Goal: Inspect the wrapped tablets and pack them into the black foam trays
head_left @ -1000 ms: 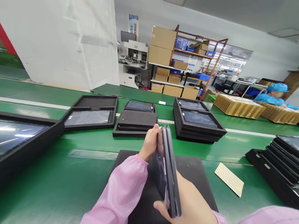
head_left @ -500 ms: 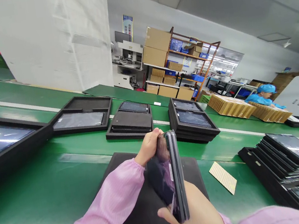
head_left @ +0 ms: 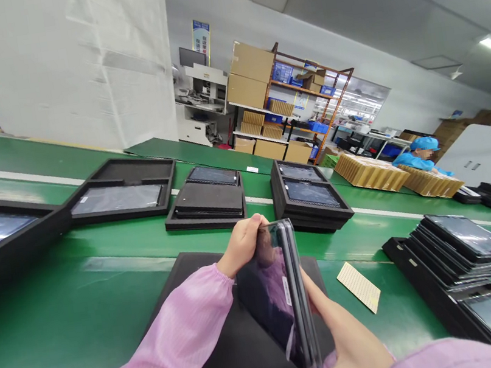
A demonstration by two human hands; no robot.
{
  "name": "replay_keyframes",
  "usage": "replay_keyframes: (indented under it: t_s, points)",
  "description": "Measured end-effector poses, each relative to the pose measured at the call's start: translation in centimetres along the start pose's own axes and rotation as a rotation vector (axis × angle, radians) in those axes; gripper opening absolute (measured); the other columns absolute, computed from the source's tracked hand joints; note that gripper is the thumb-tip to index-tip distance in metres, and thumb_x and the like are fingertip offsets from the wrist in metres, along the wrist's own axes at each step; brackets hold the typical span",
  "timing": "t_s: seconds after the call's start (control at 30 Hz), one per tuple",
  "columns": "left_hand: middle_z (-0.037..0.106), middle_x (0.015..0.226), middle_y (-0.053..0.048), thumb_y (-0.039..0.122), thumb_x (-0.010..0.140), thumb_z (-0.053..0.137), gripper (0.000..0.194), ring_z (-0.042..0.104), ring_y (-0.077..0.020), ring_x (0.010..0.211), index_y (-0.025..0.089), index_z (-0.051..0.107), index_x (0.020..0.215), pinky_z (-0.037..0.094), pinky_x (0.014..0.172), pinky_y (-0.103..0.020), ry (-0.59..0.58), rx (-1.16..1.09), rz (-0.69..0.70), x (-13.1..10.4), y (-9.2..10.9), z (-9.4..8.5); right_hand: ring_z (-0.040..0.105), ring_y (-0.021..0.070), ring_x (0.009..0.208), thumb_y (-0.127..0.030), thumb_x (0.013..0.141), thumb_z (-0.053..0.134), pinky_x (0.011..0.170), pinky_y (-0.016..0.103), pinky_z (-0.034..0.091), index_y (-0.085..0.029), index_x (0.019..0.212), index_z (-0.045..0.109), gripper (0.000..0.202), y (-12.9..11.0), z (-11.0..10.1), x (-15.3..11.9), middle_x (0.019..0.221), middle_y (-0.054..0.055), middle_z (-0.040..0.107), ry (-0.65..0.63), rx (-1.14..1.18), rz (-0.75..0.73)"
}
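My left hand [head_left: 242, 246] grips the far upper end of a few glossy black tablets [head_left: 268, 303], stood on edge together and wrapped in clear film. A small white label shows on the nearest screen. On their right side, my right hand [head_left: 348, 331] presses against the back with its fingers extended; its thumb is low near the bottom end and partly hidden. Beneath them lies a flat black foam tray [head_left: 229, 365]. A cream sheet of small labels [head_left: 359, 287] rests on the green bench to the right.
Black trays with tablets stand behind: one tray [head_left: 167, 186], a second [head_left: 171, 223] and a stack [head_left: 280, 203]. To the right, piled tablets [head_left: 469, 230] lean over another tray [head_left: 404, 258]. A person in blue [head_left: 421, 154] works beyond cardboard dividers [head_left: 368, 172].
My right hand has slid lower and to the right, its thumb leaving the screen's front. The tablets have shifted slightly right; my left hand keeps its grip. The view has turned slightly right.
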State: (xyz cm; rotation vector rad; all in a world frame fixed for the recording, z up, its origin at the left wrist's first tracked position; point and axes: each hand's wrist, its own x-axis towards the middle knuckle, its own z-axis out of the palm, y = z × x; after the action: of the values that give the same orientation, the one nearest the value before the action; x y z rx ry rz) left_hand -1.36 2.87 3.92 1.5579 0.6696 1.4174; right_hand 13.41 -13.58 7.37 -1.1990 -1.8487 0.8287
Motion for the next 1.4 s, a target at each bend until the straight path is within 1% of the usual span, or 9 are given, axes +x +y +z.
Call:
replay_keyframes:
  t_s: [0.1,0.2,0.33,0.47,0.6,0.73,0.87,1.23,1.4]
  points:
    - [0.053,0.049,0.0,0.08,0.082,0.037,0.068,0.046,-0.0142,0.048,0.02,0.053,0.053,0.038,0.053,-0.029,-0.014,0.039,0.02,-0.3,0.4,0.2,0.052,0.0294,0.135,-0.032,0.07,0.078,0.111,0.041,0.043,-0.028,0.145,0.05,0.081,-0.3,-0.3,0.3,0.146,0.006,0.057,-0.037,0.162,0.006]
    - [0.056,0.051,-0.001,0.073,0.084,0.041,0.062,0.049,-0.0153,0.051,0.02,0.056,0.054,0.041,0.055,-0.03,0.006,0.071,0.041,-0.6,0.4,0.5,0.06,0.0298,0.127,-0.026,0.075,0.069,0.098,0.039,0.055,-0.023,0.143,0.054,0.07,-0.1,0.3,0.5,0.141,0.008,0.061,0.125,0.084,0.023]
    - [0.065,0.063,-0.004,0.058,0.083,0.044,0.046,0.06,-0.0199,0.065,0.021,0.059,0.06,0.048,0.067,-0.032,0.283,0.084,-0.052,-0.4,-2.0,0.7,0.073,0.0239,0.099,-0.025,0.081,0.06,0.073,0.026,0.06,-0.021,0.128,0.067,0.048,0.0,1.4,0.5,0.116,0.006,0.075,0.243,-0.015,0.051]
    - [0.071,0.083,-0.01,0.059,0.075,0.044,0.041,0.065,-0.0263,0.087,0.022,0.061,0.071,0.051,0.08,-0.038,0.499,0.129,-0.244,0.7,-6.5,-0.3,0.069,0.0178,0.077,-0.028,0.087,0.053,0.069,0.022,0.055,-0.019,0.103,0.074,0.028,-0.5,1.7,0.7,0.085,0.001,0.075,0.311,-0.077,0.061]
    - [0.072,0.084,-0.012,0.062,0.074,0.044,0.045,0.066,-0.0303,0.09,0.021,0.064,0.073,0.051,0.085,-0.045,0.442,0.14,-0.277,0.9,-8.1,-0.7,0.062,0.0159,0.069,-0.032,0.09,0.051,0.066,0.022,0.052,-0.016,0.094,0.073,0.028,-0.5,1.2,1.0,0.076,0.0,0.07,0.375,-0.076,0.112]
    - [0.075,0.102,-0.009,0.055,0.08,0.047,0.04,0.065,-0.0287,0.105,0.024,0.071,0.084,0.047,0.101,-0.042,0.259,0.217,-0.083,0.1,-6.0,0.2,0.064,0.0179,0.077,-0.031,0.089,0.052,0.073,0.024,0.053,-0.015,0.099,0.072,0.027,0.0,0.6,1.2,0.083,0.002,0.071,0.357,-0.006,0.144]
    - [0.077,0.094,-0.008,0.051,0.088,0.04,0.041,0.068,-0.0265,0.094,0.025,0.07,0.082,0.053,0.09,-0.039,0.033,0.31,0.085,-0.3,-4.5,1.0,0.063,0.0182,0.078,-0.031,0.086,0.055,0.073,0.025,0.051,-0.016,0.094,0.072,0.025,0.8,-0.1,1.1,0.082,0.002,0.07,0.334,0.039,0.161]
    - [0.071,0.075,-0.006,0.05,0.089,0.028,0.04,0.065,-0.0255,0.077,0.025,0.056,0.073,0.052,0.077,-0.04,0.071,0.481,0.122,-0.3,-4.1,0.5,0.066,0.0262,0.095,-0.051,0.09,0.054,0.089,0.035,0.051,-0.017,0.099,0.078,0.042,2.4,-0.1,1.5,0.091,0.007,0.075,0.461,0.333,0.204]
    - [0.072,0.076,-0.007,0.048,0.09,0.029,0.04,0.066,-0.0254,0.077,0.025,0.057,0.074,0.052,0.077,-0.04,0.076,0.514,0.161,-0.5,-3.9,0.5,0.067,0.0257,0.088,-0.055,0.088,0.055,0.083,0.036,0.054,-0.016,0.095,0.078,0.046,3.2,0.2,1.8,0.085,0.006,0.074,0.525,0.386,0.219]
